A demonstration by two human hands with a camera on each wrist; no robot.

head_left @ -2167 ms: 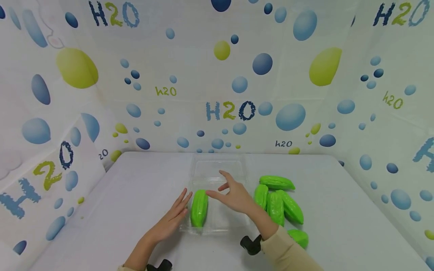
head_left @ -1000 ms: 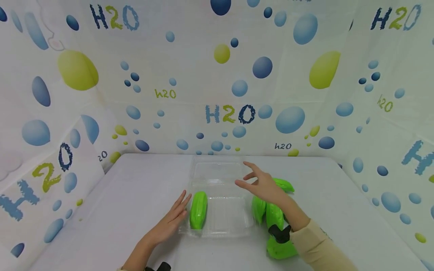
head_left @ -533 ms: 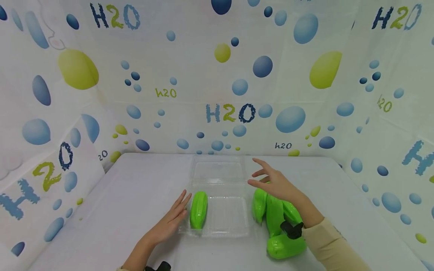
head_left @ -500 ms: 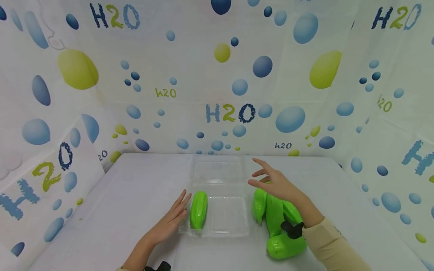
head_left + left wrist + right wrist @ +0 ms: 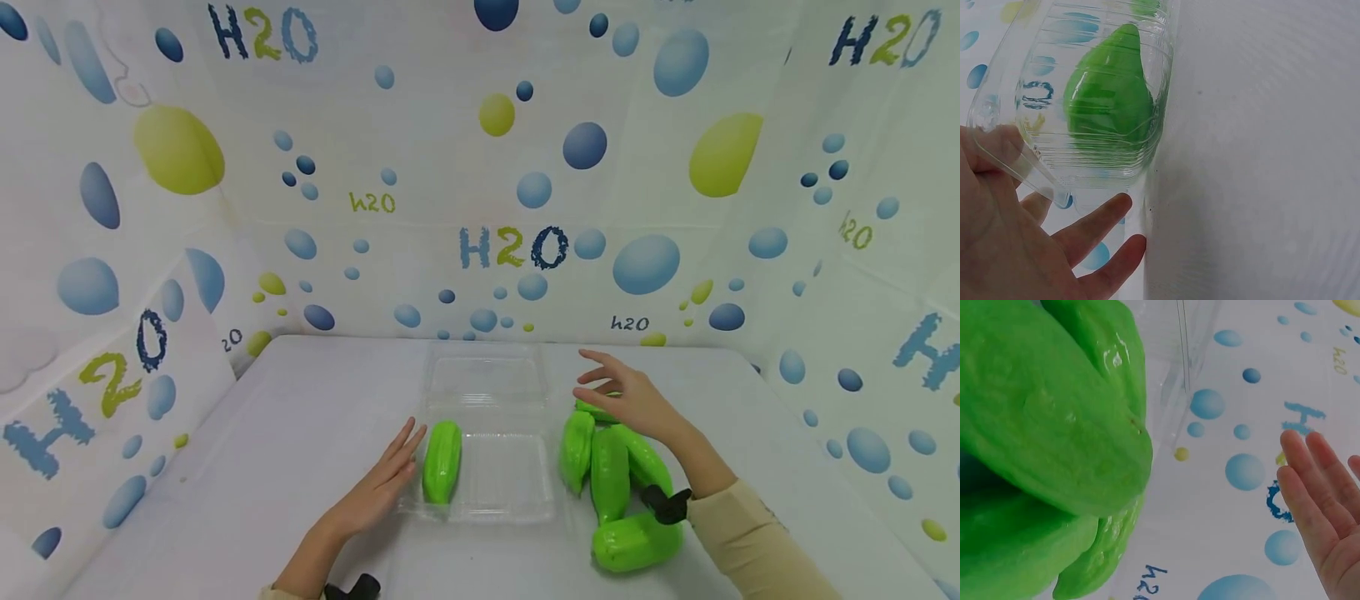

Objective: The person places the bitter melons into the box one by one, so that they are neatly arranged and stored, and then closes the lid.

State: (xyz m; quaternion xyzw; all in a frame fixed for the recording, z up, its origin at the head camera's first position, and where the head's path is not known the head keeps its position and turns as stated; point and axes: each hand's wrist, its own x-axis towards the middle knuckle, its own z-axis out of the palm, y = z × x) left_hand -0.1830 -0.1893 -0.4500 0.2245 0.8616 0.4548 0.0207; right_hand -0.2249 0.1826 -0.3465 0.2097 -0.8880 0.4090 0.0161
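A clear plastic clamshell box [image 5: 510, 515] lies on the table with its lid [image 5: 483, 379] folded back. At its left end inside is one glossy, bright green, cucumber-shaped vegetable [image 5: 442, 462], which tapers to a point in the left wrist view [image 5: 1110, 94]. My left hand [image 5: 375, 492] has its fingers spread at the box's left rim. Right of the box lies a pile of similar green vegetables [image 5: 610, 467]. Over the far end of this pile hovers my right hand [image 5: 637, 404], fingers extended, holding nothing; it overlaps the farthest vegetable [image 5: 596, 408].
One green vegetable [image 5: 637, 542] lies crosswise at the pile's near end, below my right wrist. A white table [image 5: 300, 417] carries everything, and a patterned H2O sheet [image 5: 420, 150] hangs behind. Black wrist cameras [image 5: 666, 504] sit at both sleeves.
My right hand has moved from over the box to the right, across to the pile, uncovering the box's inside. My left hand has stayed at the left rim; the vegetable in the box has not moved.
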